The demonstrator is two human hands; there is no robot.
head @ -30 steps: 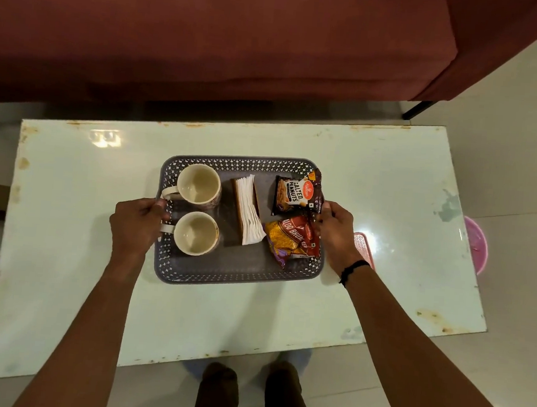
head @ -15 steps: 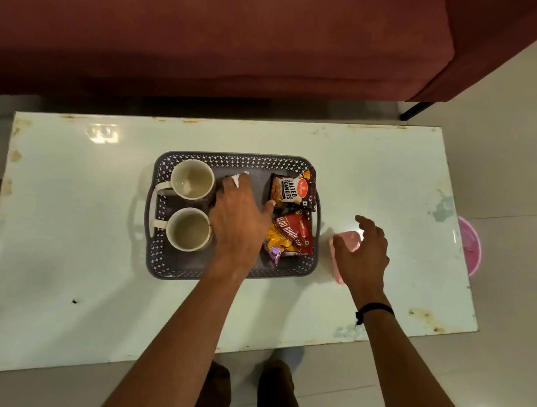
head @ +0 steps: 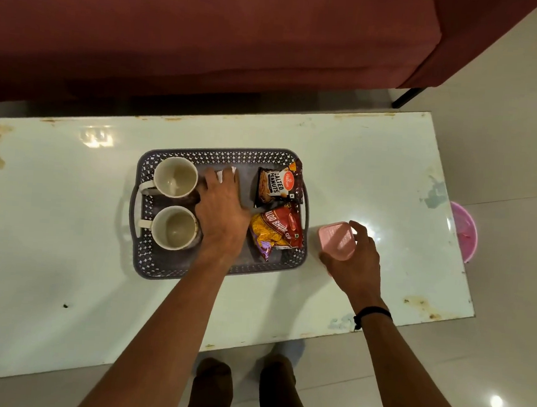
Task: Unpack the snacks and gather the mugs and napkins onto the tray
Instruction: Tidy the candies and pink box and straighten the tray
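Head view. Left hand (head: 223, 212) lay palm-down inside the tray (head: 213, 271), fingers (head: 213, 179) spread and pressed flat over the napkins (head: 228, 172); only a white corner of the stack showed just past the fingertips. Whether the fingers actually gripped the napkins could not be told. Two mugs (head: 175, 176) stood upright just left of those fingers, one beyond the other, handles turned to the tray's left edge; the near mug (head: 175, 228) sat beside the back of the hand. Peanut packet (head: 278, 185) lay just right of the fingertips, near the tray's far right corner. Red and yellow snack packet (head: 276, 233) lay right of the thumb, nearer the body, touching the peanut packet's near edge. Tray rested on the pale table (head: 50, 218), roughly mid-surface.

Right hand (head: 357, 261) was on the table, outside the tray and just right of its right handle. Fingers (head: 359, 231) curled narrowly around a small pink container (head: 336, 240), thumb on its near side, remaining fingers on the far right side. Container stood between those fingers and the tray's right edge, apart from the tray. Black band (head: 374, 313) circled the right wrist. Pink bucket (head: 464, 230) sat on the floor well right of the fingers, beyond the table's edge. Dark red sofa (head: 210, 31) stretched beyond the table's far side.
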